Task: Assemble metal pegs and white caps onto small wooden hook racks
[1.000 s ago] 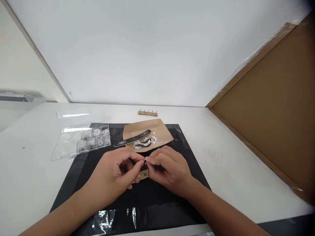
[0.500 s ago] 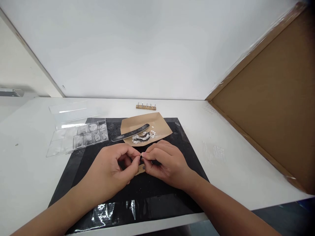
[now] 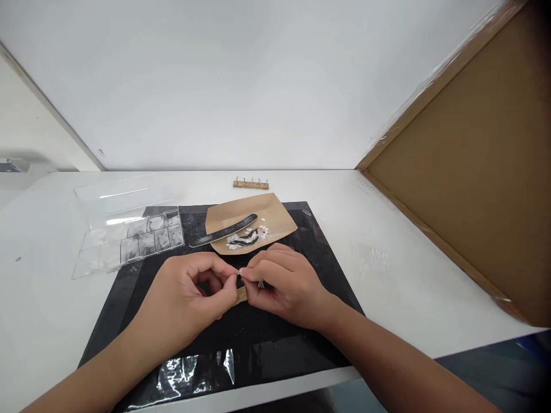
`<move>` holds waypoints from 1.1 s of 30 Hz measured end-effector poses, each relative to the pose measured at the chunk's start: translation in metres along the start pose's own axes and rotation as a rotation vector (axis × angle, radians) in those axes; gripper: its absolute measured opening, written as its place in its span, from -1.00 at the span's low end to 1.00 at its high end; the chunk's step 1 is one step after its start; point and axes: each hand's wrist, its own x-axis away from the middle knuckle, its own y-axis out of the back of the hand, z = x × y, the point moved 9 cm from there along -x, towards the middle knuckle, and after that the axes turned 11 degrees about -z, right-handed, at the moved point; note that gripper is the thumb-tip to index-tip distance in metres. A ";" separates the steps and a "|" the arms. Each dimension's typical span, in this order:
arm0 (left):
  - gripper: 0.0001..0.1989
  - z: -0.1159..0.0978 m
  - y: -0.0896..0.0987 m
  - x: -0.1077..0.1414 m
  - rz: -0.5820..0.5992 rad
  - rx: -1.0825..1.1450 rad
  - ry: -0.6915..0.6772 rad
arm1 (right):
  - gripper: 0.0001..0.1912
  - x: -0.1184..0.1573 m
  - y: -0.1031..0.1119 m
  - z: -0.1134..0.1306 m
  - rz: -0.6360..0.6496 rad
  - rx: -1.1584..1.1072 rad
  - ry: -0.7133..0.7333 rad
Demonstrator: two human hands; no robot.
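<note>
My left hand [image 3: 189, 292] and my right hand [image 3: 284, 284] meet over the black mat [image 3: 275, 355], fingertips pinched together. Between them is a tiny dark piece [image 3: 238, 277], largely covered by the fingers, so its kind does not show. Both hands appear closed on it. Just under the fingertips part of a small wooden strip [image 3: 241, 296] shows; the hands hide the rest. Beyond them a curved black nail file [image 3: 224, 230] lies partly across a sheet of brown paper [image 3: 275, 209]. White flakes and dark shreds [image 3: 243, 240] are heaped on this paper.
At left lies an open clear compartment box [image 3: 129, 244] holding pale translucent pieces in several sections. A wooden bar with several metal pegs [image 3: 251, 184] stands near the white back wall. A cardboard panel [image 3: 465, 155] borders the right side of the white table [image 3: 400, 298].
The whole view has shifted slightly, so things sit a little further left. Both hands keep their pinch, and less of the wooden strip shows beneath them.
</note>
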 end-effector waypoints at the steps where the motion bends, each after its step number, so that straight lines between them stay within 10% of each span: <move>1: -0.87 0.001 0.000 0.000 0.005 0.010 0.010 | -0.79 0.000 0.000 0.000 0.001 0.002 -0.003; 33: -0.68 0.010 -0.007 0.000 0.206 0.167 0.136 | -0.92 0.002 0.006 -0.012 0.033 -0.136 -0.158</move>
